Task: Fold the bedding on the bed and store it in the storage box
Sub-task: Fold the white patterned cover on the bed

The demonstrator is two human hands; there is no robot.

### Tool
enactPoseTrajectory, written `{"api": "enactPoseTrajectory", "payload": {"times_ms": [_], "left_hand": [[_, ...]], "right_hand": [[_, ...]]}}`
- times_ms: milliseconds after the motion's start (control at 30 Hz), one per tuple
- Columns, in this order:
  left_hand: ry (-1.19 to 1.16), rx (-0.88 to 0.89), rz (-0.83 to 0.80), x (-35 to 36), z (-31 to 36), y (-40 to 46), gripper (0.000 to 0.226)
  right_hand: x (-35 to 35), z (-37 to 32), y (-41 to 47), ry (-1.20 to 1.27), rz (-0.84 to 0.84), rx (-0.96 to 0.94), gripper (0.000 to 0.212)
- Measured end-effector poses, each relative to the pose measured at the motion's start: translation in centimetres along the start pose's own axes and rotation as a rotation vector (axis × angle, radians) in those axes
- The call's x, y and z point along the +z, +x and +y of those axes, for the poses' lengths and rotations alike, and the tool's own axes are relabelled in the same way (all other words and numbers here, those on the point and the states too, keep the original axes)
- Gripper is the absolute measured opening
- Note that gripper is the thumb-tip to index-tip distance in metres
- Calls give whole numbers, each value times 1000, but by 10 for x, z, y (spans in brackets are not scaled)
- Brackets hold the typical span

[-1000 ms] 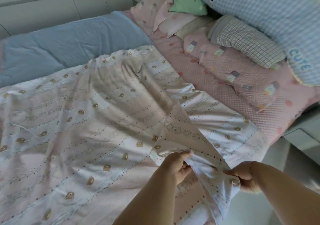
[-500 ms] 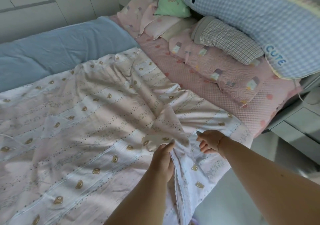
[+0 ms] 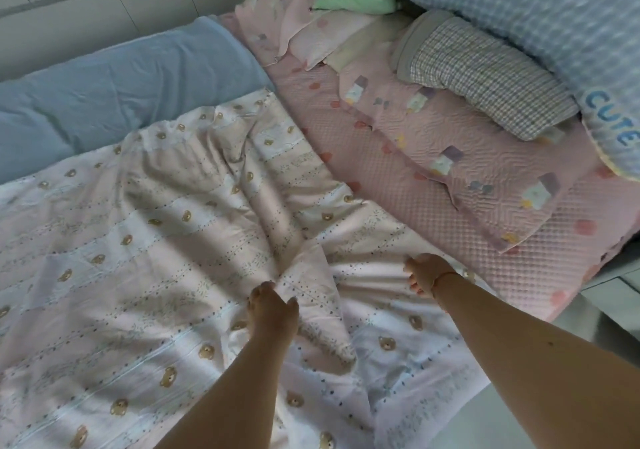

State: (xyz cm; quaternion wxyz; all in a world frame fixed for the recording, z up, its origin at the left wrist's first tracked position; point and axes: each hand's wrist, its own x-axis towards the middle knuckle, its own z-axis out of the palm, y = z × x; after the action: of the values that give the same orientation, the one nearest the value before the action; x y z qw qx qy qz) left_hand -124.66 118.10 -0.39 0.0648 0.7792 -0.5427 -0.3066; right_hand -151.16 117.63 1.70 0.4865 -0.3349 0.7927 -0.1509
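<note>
One bear-print quilt [image 3: 145, 275] lies spread and rumpled across the bed, beside the pink quilted mattress pad [image 3: 433, 199]. Left hand [image 3: 273, 310] pinches a raised ridge of it; right hand [image 3: 427, 274] rests on it, fingers loosely curled, holding nothing. Best smooth the ridge flat before folding. A second ago both hands held a lifted corner.

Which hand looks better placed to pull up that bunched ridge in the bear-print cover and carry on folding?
The left hand, probably. It sits right on the raised ridge of the bear-print cover, fingers curled into the fabric. The right hand lies off to the side on flatter cloth nearer the pink quilted sheet.
</note>
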Motion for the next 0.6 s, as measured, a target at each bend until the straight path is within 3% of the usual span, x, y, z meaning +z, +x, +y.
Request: {"api": "enactPoseTrajectory", "payload": {"times_ms": [100,233,300,433,600], "left_hand": [[107,40,-45,19,8,25,69],[180,-47,-114,38,13,49,80],[168,-60,-92,40,23,54,67],[192,85,-186,45,60,51,31],[-28,152,-288,63,104,32,22]], "right_hand": [[-34,4,42,-253,130,-40,48],[-58,8,92,-369,159,-22,49],[-58,9,108,-434,108,-15,58],[-54,13,127,-510,-9,6,64],[-59,24,129,-488,55,-113,36]]}}
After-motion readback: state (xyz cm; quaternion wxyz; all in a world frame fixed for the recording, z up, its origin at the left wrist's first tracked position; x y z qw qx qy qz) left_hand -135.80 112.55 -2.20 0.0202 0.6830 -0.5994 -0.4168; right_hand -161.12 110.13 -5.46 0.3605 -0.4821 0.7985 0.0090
